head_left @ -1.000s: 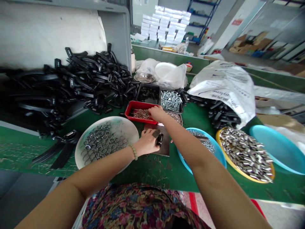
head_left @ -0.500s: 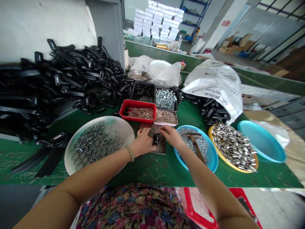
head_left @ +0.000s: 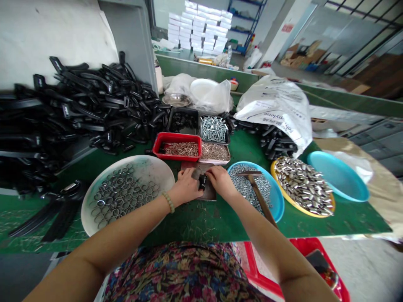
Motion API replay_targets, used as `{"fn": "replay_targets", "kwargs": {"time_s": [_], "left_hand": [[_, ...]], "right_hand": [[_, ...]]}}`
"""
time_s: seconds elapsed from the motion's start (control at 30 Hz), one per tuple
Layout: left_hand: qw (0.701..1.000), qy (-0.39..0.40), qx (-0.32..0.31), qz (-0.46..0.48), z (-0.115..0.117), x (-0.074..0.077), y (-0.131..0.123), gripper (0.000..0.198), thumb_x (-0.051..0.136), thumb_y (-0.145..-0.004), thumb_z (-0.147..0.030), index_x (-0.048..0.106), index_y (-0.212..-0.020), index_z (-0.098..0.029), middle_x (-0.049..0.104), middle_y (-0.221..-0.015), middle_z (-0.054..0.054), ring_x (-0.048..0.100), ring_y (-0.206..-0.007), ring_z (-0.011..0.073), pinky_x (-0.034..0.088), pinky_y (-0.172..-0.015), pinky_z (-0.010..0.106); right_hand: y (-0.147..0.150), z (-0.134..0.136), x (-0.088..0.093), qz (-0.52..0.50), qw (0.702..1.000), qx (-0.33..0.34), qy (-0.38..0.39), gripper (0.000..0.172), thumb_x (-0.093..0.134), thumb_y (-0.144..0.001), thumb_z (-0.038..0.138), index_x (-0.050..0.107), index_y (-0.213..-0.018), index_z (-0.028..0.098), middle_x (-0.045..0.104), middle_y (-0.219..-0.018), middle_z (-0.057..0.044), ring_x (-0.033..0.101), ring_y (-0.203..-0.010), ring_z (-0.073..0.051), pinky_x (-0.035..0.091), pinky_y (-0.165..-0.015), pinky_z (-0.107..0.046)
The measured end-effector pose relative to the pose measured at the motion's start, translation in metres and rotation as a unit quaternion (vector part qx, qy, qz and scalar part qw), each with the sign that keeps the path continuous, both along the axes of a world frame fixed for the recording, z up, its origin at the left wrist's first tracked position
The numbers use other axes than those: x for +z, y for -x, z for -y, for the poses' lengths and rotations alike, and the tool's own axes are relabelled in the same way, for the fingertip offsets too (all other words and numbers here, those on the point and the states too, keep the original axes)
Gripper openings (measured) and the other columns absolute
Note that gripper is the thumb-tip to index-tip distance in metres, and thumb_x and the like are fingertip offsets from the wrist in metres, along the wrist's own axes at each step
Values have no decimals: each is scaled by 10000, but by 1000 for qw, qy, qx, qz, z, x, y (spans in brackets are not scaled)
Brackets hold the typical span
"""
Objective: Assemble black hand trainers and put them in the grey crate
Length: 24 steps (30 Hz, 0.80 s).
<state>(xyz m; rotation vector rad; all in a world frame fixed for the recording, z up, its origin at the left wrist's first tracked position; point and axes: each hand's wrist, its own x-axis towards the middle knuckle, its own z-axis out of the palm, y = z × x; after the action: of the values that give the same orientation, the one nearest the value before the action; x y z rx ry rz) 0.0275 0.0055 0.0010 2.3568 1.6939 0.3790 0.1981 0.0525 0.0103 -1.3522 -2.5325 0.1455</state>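
Note:
My left hand (head_left: 186, 187), with a beaded bracelet on its wrist, is closed around a small black plastic part (head_left: 203, 181) above a flat metal plate (head_left: 209, 194). My right hand (head_left: 222, 181) is pinched at the part's right side. Whatever lies between its fingertips is too small to make out. A grey band or pad (head_left: 196, 173) shows at my left fingers. Left of the hands stands a white basin (head_left: 86, 209) of metal rings. On the right, a hammer (head_left: 258, 193) rests across a blue basin (head_left: 281, 209) of small metal pieces.
Behind the hands stand a red tray (head_left: 176, 158) of copper-coloured pins, a box of tiny rivets (head_left: 215, 152) and a tray of screws (head_left: 214, 128). Black handle-like parts (head_left: 103, 100) pile up at left. A yellow basin (head_left: 273, 167) of metal sleeves stands at right, beside an open sack (head_left: 273, 105).
The view has shifted slightly, so the bench appears further left. Both hands stay together at the black part, with my right fingertips still against its side.

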Motion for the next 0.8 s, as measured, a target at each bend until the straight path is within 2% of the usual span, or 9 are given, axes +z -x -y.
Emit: {"fn": "replay_targets", "kwargs": {"time_s": [0.13,0.23,0.33,0.4,0.47,0.53,0.6,0.7,0.8], "left_hand": [[1000,3,-2,1,-1,0,0,441,591,-730,-396,558,-1094,-148,509,-1191,155,440,-1146,309,329,-951,446],[1000,4,3,9,-1,2,0,514,602,-712,-373,510,-1163,-143,529,-1157,146,458,-1121,292,337,-945,435],[1000,-5,0,8,-1,2,0,466,583,-721,-372,538,-1122,-139,530,-1158,154,462,-1115,300,335,-946,444],[1000,-15,-3,6,-1,0,0,419,567,-728,-369,565,-1072,-130,529,-1157,166,465,-1114,309,336,-941,450],[1000,-23,-5,6,-1,-1,0,417,564,-725,-361,567,-1068,-125,532,-1149,169,468,-1110,311,342,-933,450],[1000,-26,-4,9,-2,-3,0,439,569,-717,-355,552,-1091,-128,537,-1136,161,473,-1100,307,346,-925,447],[1000,-27,0,16,-2,-4,0,455,572,-711,-345,535,-1111,-130,543,-1121,150,480,-1087,298,348,-921,441],[999,-28,-2,23,-2,-5,0,452,576,-706,-341,529,-1099,-124,545,-1109,151,483,-1081,297,347,-920,439],[999,-26,2,33,-2,-7,0,451,583,-700,-341,522,-1087,-120,543,-1109,156,482,-1082,299,342,-922,445]], "right_hand": [[2,1,-3,17,1000,-2,-10,196,442,-928,214,621,-872,158,635,-854,-86,545,-845,-206,385,-767,-313],[8,9,-2,42,999,25,-15,208,451,-919,202,644,-852,163,636,-844,-100,533,-863,-227,368,-794,-343],[-1,17,4,57,997,37,-21,244,430,-938,242,640,-1045,180,650,-958,-106,539,-926,-226,364,-847,-351],[-25,20,9,75,995,-40,-44,350,426,-944,306,538,-1252,182,621,-1113,-132,522,-1021,-255,358,-889,-386],[-59,22,13,114,973,-193,-54,482,460,-923,363,431,-1351,143,576,-1197,-179,493,-1089,-320,369,-885,-446],[-93,23,16,156,932,-326,-9,526,498,-897,367,423,-1336,87,587,-1156,-217,503,-1083,-372,399,-839,-479],[-115,26,16,178,909,-371,60,470,479,-903,309,447,-1297,55,619,-1077,-224,552,-1039,-371,427,-810,-467],[-110,34,19,147,917,-360,91,391,340,-953,257,449,-1285,80,633,-1072,-211,627,-955,-312,461,-767,-402],[-73,49,31,23,955,-276,110,375,247,-983,309,439,-1275,174,643,-1129,-149,663,-916,-266,480,-726,-346]]}}
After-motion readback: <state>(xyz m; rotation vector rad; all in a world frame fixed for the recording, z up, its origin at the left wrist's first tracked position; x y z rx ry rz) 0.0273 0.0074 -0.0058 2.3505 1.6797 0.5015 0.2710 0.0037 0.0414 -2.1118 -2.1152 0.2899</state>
